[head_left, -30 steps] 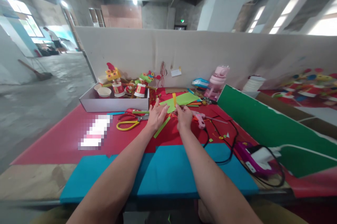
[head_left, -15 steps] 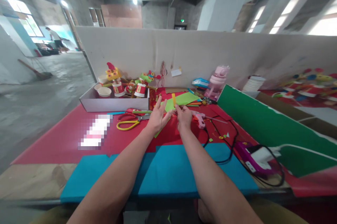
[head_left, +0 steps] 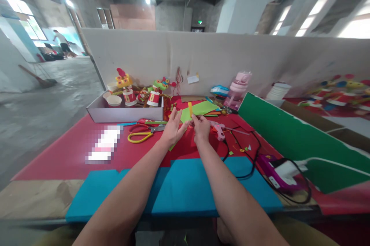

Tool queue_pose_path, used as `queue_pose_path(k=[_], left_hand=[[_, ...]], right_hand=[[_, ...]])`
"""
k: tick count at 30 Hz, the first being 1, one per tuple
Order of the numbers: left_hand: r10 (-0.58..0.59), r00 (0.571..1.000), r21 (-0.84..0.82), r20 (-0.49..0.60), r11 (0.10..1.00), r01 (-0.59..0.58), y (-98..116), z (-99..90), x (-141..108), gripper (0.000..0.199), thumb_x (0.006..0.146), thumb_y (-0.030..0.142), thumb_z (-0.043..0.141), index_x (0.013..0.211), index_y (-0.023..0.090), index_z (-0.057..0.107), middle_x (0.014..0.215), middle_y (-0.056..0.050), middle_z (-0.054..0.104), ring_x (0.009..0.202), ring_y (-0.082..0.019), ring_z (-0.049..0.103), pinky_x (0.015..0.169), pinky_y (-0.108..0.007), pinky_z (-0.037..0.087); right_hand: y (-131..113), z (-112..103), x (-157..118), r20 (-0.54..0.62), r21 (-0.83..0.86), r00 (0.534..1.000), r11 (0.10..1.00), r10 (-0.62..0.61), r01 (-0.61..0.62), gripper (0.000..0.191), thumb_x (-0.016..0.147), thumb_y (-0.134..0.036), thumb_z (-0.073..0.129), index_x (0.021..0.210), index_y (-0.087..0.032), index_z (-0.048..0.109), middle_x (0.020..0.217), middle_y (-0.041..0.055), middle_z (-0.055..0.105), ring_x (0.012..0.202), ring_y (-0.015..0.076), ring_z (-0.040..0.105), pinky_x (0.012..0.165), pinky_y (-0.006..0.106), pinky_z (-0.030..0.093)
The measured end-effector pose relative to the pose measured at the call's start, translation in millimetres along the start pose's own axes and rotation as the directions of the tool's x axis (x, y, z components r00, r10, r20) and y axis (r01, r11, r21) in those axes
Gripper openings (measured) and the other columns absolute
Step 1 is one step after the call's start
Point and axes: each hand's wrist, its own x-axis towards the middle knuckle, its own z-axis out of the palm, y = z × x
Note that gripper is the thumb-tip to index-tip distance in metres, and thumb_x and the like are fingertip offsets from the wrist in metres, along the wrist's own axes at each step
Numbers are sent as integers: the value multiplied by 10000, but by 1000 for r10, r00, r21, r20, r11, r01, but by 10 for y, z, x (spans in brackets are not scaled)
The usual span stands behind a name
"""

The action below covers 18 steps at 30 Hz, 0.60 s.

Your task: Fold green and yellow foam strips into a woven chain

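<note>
The right hand (head_left: 201, 127) is clamped on a yellow strip (head_left: 190, 109) between thumb and fingers. The strip projects above the grip; its lower end is hidden by the fingertips. Strip position: over the middle of the bench (head_left: 37, 196), well apart from the front edge. The left hand (head_left: 172, 128) is opposite, fingers extended and thumb spread away from them. Contact between the left thumb tip and the right fingertips cannot be determined.

A green strip (head_left: 172, 147) lies beneath the left hand, mostly covered. A light green sheet (head_left: 206, 108) lies toward the rear edge, its near part obscured by the hands. Scissors (head_left: 140, 137) lie left of the left hand; the blade tips are hard to make out. A pink glue gun (head_left: 220, 132) lies beside the right hand, which obscures its front end. Along the front edge, a blue sheet (head_left: 185, 188) is crossed by both forearms. Near the left edge, a pixelated patch (head_left: 104, 144) masks its contents. At the rear left corner, a white box (head_left: 127, 115) conceals the cups' lower parts.
</note>
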Motion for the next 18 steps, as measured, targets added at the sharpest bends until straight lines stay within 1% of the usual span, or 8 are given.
queue_pose_path(k=[3, 5, 7, 9, 10, 12, 15, 18], left_hand=[[30, 998, 100, 57, 994, -35, 10, -23, -2, 504, 914, 503, 402, 1221, 162, 611, 1364, -138, 537, 1417, -287, 268, 1175, -480, 134], [51, 996, 113, 68, 992, -59, 18, -36, 2, 460, 921, 477, 404, 1178, 173, 635, 1284, -125, 601, 1426, -280, 247, 1176, -496, 78], [57, 998, 38, 9, 998, -58, 19, -34, 15, 462, 910, 455, 442, 1251, 176, 580, 1362, -130, 533, 1420, -268, 261, 1168, -461, 155], [29, 995, -70, -95, 997, -36, 3, -13, 35, 474, 883, 434, 502, 1286, 187, 539, 1404, -132, 481, 1374, -256, 347, 1123, -412, 276], [-10, 990, -122, -143, 992, -7, -12, 2, 47, 458, 864, 423, 536, 1259, 192, 553, 1364, -129, 514, 1318, -251, 419, 1085, -394, 331], [-137, 972, -238, -193, 967, 89, -55, 35, 70, 388, 824, 404, 592, 1139, 179, 605, 1175, -120, 624, 1120, -237, 567, 973, -370, 426], [-299, 944, -455, -137, 866, 209, -122, 67, 93, 291, 791, 392, 617, 949, 147, 636, 889, -83, 674, 828, -190, 624, 792, -319, 480], [-325, 944, -600, -57, 767, 228, -157, 71, 97, 255, 766, 392, 636, 827, 145, 649, 765, -46, 659, 722, -152, 597, 713, -274, 463]], right_hand=[[3, -3, 8, 3, -3, 1000, 1000, 12, -12, 247, 623, -375, 712, 665, -174, 576, 502, -51, 547, 479, 99, 506, 487, 227, 422], [2, -2, 12, -4, 10, 1000, 1000, 23, -23, 251, 615, -375, 720, 664, -174, 578, 497, -53, 545, 484, 97, 506, 486, 222, 419], [0, 6, 7, -3, 33, 999, 999, 37, -37, 253, 599, -369, 734, 660, -174, 584, 495, -56, 545, 485, 92, 500, 489, 217, 417], [1, 21, -11, 37, 65, 997, 995, 69, -71, 260, 576, -361, 755, 656, -174, 592, 504, -58, 550, 487, 85, 493, 499, 213, 421], [5, 32, -27, 68, 83, 993, 992, 93, -99, 266, 563, -356, 767, 655, -173, 596, 514, -58, 557, 492, 83, 494, 508, 213, 426], [19, 59, -68, 132, 114, 981, 981, 145, -160, 281, 539, -350, 787, 649, -174, 598, 532, -55, 568, 508, 83, 504, 527, 216, 438], [51, 97, -133, 195, 135, 964, 969, 181, -209, 294, 529, -353, 803, 646, -171, 603, 553, -44, 586, 527, 91, 518, 545, 225, 444], [80, 121, -172, 223, 117, 961, 974, 163, -192, 297, 545, -368, 801, 654, -167, 611, 563, -31, 601, 537, 103, 525, 546, 235, 437]])
